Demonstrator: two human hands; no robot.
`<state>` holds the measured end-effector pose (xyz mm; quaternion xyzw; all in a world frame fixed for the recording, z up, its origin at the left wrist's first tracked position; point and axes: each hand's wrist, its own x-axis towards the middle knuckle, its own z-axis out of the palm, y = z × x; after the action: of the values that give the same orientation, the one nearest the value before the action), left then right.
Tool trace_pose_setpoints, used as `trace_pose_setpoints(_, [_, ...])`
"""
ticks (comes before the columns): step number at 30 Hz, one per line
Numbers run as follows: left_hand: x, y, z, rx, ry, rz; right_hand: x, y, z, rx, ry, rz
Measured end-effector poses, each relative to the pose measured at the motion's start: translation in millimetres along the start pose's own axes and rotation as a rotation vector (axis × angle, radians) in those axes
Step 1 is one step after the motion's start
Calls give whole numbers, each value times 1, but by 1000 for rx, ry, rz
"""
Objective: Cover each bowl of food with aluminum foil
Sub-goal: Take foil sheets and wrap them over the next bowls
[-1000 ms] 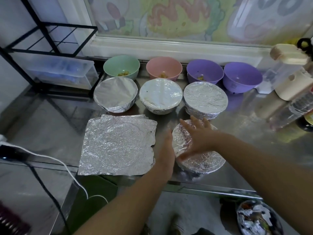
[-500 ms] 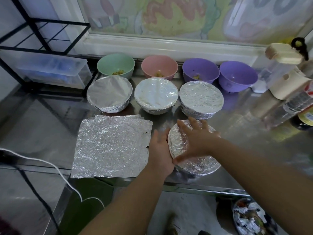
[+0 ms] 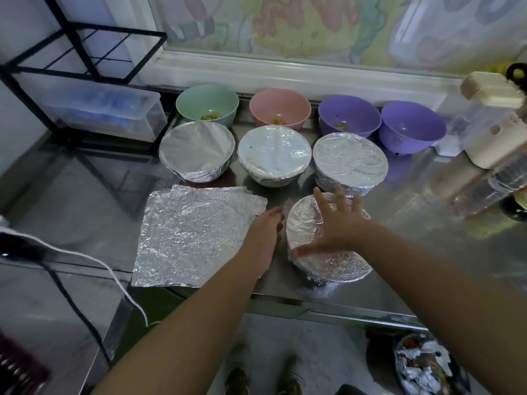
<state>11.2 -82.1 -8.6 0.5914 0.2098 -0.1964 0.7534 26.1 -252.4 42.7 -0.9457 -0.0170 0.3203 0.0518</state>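
Note:
A foil-covered bowl stands near the table's front edge. My right hand lies flat on its foil top with fingers spread. My left hand presses against the bowl's left side, fingers pointing away. Behind it stand three foil-covered bowls: left, middle, right. At the back sit uncovered bowls: green, pink, and two purple ones. Bits of food show in the first three. A stack of flat foil sheets lies left of my hands.
The steel table ends just below the near bowl. A black wire rack with a clear plastic box stands at back left. Bottles and a cream-lidded container crowd the right. A white cable crosses the left. A bin of foil scraps sits on the floor.
My left hand has slid forward along the near bowl's left side. My right hand stays flat on the foil top. The view has shifted slightly.

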Motion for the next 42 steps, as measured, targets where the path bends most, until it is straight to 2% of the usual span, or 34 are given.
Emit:
trace_pose_setpoints(4, [-26,-26,-9,300,-67,4,0,1,2,-17,-33,-78])
trace_pose_setpoints(9, [-36,-32,-16,548,-133,141,-1,-1,-3,-34,-52,-68])
trace_pose_setpoints(13, [-38,-32,-19,557,-101,183,-3,-1,-2,-31,-47,-63])
trace_pose_setpoints(19, [-43,-40,-21,442,-94,180,-2,0,0,-38,-48,-59])
trace_pose_setpoints(24, [-46,-47,-24,433,-177,190,-3,-1,0,-37,-59,-65])
trace_pose_setpoints(34, [-43,-46,-34,353,-258,53,-3,-1,-1,-39,-79,-57])
trace_pose_setpoints(36, [-42,-39,-33,449,-245,85,-4,-1,0,-39,-80,-55])
trace_pose_setpoints(39, [-37,-25,-34,721,-226,217,-5,-1,-1,-45,-80,-52])
trace_pose_setpoints(42, [-31,-8,-37,835,-246,304,-3,0,0,-52,-79,-58])
